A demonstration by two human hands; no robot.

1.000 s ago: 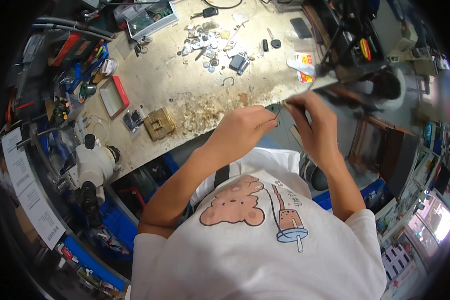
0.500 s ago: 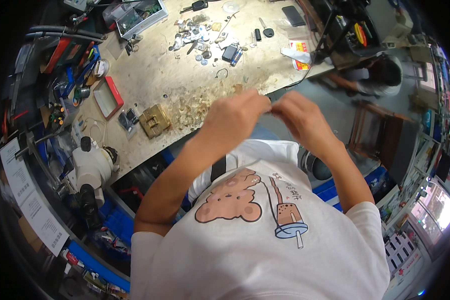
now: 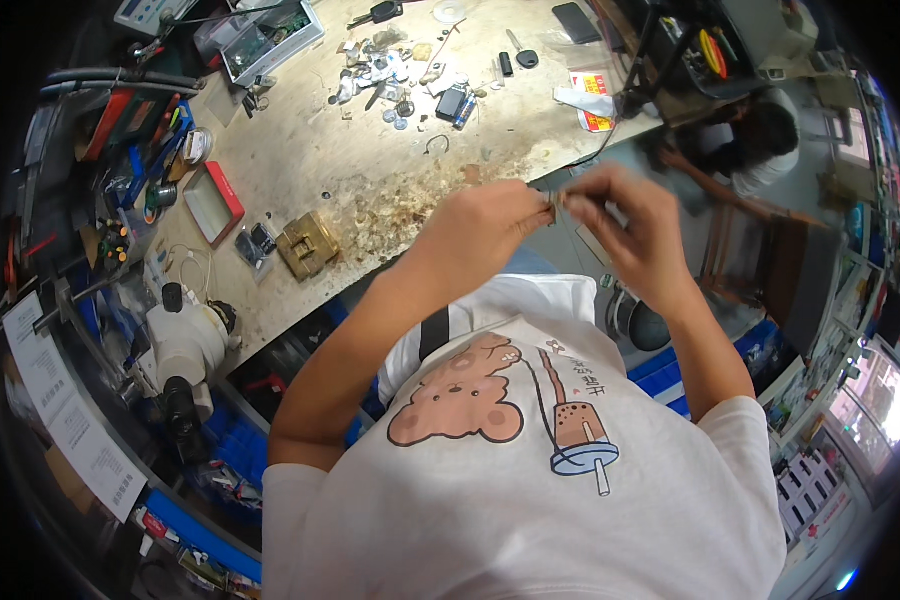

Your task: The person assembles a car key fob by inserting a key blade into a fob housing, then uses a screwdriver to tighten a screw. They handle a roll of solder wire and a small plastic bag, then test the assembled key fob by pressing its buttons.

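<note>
Past the bench's front edge, my left hand is closed, its fingertips pinching a small dark piece too small to name. Facing it, my right hand has its thumb and bent fingers drawn together close to that piece. Motion blurs those fingertips, so whether they touch it is unclear. Nearest on the bench is a brass-coloured metal block, left of my left hand. Farther back lie a black key fob, a small battery and a car key.
The worn workbench carries a pile of small parts, a red-rimmed box and an open box of circuit boards. A microscope stands at the left edge. Another person crouches at the right beyond the bench.
My right hand has moved slightly right and its fingers have spread a little from my left fingertips, so the small piece shows between them. The other person has shifted.
</note>
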